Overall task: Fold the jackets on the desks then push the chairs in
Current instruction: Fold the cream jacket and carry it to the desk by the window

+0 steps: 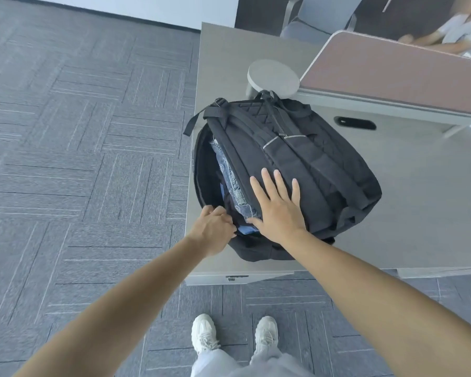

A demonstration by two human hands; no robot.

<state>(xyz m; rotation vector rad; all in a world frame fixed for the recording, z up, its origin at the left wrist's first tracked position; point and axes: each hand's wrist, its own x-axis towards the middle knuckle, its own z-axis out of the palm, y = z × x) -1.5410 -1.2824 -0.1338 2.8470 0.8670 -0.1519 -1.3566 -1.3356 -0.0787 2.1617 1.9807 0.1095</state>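
Note:
A black backpack (297,164) lies on its front at the left end of a grey desk (419,213), its straps facing up and its main opening gaping toward the desk's left edge. Folded clothing (230,175), denim blue with a lighter blue piece below, shows inside the opening. My left hand (214,229) pinches the lower rim of the opening with curled fingers, likely at the zipper. My right hand (276,206) lies flat with spread fingers on the backpack's back panel, pressing it down.
A round grey pad (273,77) and a brown partition panel (397,74) stand behind the backpack. A grey chair (316,20) sits at the far side. Another person's hand (446,36) shows top right. Carpeted floor (79,159) spreads to the left.

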